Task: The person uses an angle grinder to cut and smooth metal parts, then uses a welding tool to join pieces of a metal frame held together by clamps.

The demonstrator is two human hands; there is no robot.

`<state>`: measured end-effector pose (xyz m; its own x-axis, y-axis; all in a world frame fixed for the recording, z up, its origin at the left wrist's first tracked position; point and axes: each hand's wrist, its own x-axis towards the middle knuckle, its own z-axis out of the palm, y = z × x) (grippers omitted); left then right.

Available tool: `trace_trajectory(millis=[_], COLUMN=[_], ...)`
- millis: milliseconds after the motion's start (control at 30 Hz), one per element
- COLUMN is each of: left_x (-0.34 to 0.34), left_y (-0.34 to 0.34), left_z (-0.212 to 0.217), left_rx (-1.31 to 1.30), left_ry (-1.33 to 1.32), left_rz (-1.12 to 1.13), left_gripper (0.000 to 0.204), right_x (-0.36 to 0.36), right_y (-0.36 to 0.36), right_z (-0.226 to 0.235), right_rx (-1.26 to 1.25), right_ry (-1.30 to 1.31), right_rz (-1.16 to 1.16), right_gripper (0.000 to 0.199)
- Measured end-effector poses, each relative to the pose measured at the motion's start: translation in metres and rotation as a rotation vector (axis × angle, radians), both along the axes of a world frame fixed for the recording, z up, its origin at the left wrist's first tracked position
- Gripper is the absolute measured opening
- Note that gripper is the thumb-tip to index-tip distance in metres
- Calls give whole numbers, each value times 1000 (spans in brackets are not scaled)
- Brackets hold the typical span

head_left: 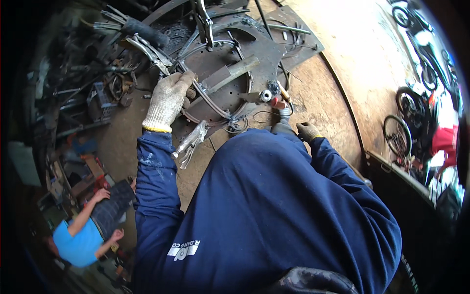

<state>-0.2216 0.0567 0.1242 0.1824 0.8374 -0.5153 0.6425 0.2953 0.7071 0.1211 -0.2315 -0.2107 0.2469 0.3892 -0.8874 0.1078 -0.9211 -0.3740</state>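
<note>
My left hand [169, 100], in a pale knit glove with a yellow cuff, has its fingers curled over a curved metal rod [211, 102] of a ring-shaped frame. Just beyond it, locking pliers [151, 55] clamp the frame. Another pair [205, 27] stands at the far side, and a third [192, 142] hangs at the near edge. A flat metal bar [232, 73] crosses the ring over a dark metal plate [264, 54]. My right hand [308, 131], gloved too, is low beside my boot [284, 117]; its fingers look curled, and what they hold is hidden.
A tube of thin rods [142, 32] lies at the far left, among piled scrap metal [103, 98]. A red-and-metal tool [275, 102] is near my boot. A person in a blue shirt [78, 242] is at the left. Motorbikes [411, 105] and a bicycle [396, 134] stand right.
</note>
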Motion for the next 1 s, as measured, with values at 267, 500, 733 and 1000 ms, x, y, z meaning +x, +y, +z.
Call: trace_trajectory(millis=[267,500,733,1000], left_x=[-15,-60,-47,21], left_y=[-3,-88,-189,-203], left_z=[11,30,29,68], left_rx=[-14,191,514,852], left_ry=[-74,-105,-34,-327], left_rz=[54,419,695,193], left_gripper=[41,50,54,46], right_x=[136,187,65,-23], right_y=[38,81,167,176], right_z=[-77,-40,166,341], right_rx=[210,144,544,1092], right_ry=[119,211,443,328], right_rz=[-34,181,400,621], right_gripper=[31,31,44,64])
